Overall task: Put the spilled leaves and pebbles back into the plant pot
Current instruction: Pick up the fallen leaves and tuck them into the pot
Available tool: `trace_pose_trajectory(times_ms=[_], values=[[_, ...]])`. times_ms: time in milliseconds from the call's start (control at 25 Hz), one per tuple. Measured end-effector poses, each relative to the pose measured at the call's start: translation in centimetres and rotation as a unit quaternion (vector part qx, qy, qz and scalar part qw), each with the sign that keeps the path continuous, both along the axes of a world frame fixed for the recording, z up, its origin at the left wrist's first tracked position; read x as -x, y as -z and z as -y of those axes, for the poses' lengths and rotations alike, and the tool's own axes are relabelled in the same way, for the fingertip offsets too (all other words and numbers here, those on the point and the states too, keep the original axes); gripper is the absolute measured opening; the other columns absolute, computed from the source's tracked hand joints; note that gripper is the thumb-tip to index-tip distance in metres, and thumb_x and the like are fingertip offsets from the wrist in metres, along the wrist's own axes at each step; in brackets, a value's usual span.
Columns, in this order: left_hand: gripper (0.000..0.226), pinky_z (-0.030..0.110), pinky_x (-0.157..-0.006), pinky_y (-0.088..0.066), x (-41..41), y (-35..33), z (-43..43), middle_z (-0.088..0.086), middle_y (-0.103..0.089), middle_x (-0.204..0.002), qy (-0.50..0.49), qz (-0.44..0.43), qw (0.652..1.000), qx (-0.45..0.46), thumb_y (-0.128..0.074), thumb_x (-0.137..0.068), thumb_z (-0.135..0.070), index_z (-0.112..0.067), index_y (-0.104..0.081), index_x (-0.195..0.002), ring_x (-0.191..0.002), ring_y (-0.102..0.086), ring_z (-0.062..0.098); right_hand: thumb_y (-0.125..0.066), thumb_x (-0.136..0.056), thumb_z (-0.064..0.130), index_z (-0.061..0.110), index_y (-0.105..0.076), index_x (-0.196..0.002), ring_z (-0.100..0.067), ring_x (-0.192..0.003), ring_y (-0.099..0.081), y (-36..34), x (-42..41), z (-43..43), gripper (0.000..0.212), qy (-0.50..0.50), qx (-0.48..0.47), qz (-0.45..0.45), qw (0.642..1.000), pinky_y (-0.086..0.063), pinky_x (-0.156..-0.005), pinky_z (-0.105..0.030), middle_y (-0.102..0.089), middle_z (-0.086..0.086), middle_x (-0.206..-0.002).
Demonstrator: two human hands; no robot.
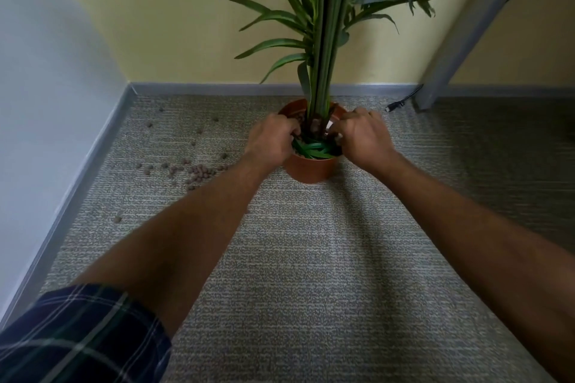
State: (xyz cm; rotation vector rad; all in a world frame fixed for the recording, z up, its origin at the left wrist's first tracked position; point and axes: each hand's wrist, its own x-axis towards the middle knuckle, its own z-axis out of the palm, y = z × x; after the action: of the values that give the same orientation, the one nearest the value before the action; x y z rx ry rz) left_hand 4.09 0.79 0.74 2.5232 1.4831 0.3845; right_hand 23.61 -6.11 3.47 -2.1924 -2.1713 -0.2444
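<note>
A terracotta plant pot [311, 168] stands on the carpet near the far wall, with a tall green plant [323, 40] rising from it. Loose green leaves [314, 149] lie inside the pot at its front. My left hand [272, 140] rests over the pot's left rim, fingers curled down into the leaves. My right hand [362, 137] is over the right rim, fingers bent into the pot. What each hand's fingertips hold is hidden. Brown pebbles [196, 172] lie scattered on the carpet left of the pot.
Single pebbles [117, 219] lie farther out toward the left wall and its grey skirting [81, 177]. A grey metal leg [435, 84] slants down at the back right, with a black cable plug [392, 106] on the floor beside it.
</note>
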Motion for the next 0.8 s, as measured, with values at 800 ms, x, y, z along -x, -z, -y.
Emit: trace_pose_trajectory(times_ms=[800], values=[[0.036, 0.05, -0.095, -0.063, 20.1, -13.1, -4.3, 0.015, -0.075, -0.111, -0.243, 0.066, 0.91, 0.33, -0.07, -0.104, -0.026, -0.002, -0.063, -0.13, -0.093, -0.073, 0.03, -0.067, -0.101, 0.034, 0.018, -0.081, -0.095, -0.027, -0.097, -0.073, -6.0, 12.1, 1.6, 0.023, -0.143, 0.035, -0.114, 0.982, -0.063, -0.082, -0.044, -0.079, -0.005, -0.098]])
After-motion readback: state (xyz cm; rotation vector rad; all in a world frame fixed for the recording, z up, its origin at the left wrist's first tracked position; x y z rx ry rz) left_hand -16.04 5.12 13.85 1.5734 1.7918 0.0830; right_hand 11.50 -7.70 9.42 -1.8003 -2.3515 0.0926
